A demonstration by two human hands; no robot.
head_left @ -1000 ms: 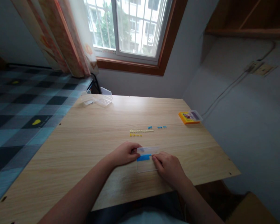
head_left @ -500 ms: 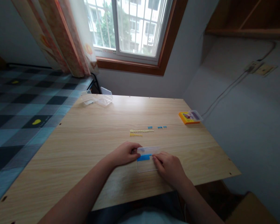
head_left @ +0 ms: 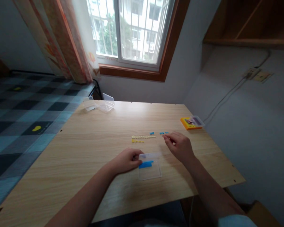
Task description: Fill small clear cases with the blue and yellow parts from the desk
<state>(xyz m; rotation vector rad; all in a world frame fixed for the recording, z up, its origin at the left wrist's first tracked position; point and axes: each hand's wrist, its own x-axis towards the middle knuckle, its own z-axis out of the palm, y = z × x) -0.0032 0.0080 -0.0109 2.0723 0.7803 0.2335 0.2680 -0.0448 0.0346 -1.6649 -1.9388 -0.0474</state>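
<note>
My left hand (head_left: 126, 160) grips the left edge of a shallow clear plastic case (head_left: 151, 174), thumb and fingers closed on it. A solid block of blue pieces (head_left: 145, 164) lies inside the case along its left side. My right hand (head_left: 178, 145) is out over the table, thumb and fingertips pinched together. Its tips are just below some small blue pieces (head_left: 162, 133); whether a piece is between them is too small to see. Left of it are another small blue group (head_left: 151, 133), a row of cream pieces (head_left: 144, 137) and a row of yellow pieces (head_left: 137, 142).
An orange and yellow box (head_left: 191, 123) with a clear cover stands at the right edge of the wooden table (head_left: 90, 148). Open clear plastic boxes (head_left: 106, 105) sit at the far left corner. A checked bed (head_left: 21, 126) borders the left side.
My right hand has left the clear case and moved up and right to the small blue pieces. My left hand stays on the case. The view has tilted slightly.
</note>
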